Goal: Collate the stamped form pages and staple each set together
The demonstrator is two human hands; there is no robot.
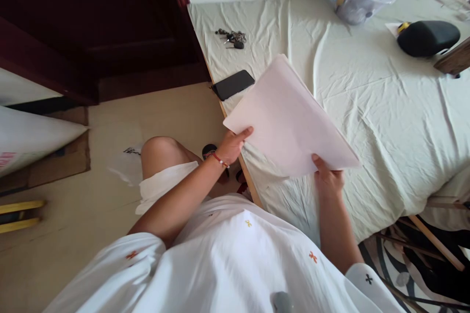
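A stack of white paper (286,112) is held tilted above a table covered with a pale cloth. My left hand (235,145) grips the stack's left corner, thumb on top and the other fingers underneath, out of sight. At the near right edge, my right hand (328,173) is closed on the same stack, its thumb also on top. A black smartphone (233,85) lies on the cloth just beyond the left corner of the paper. Farther back rests a bunch of keys (235,39).
The cloth-covered table (396,117) stretches off to the right. On it stand a clear plastic tub (358,2) and a black rounded object (428,38). A dark red door (121,10) is at the back left. A white sack (33,139) lies on the floor side.
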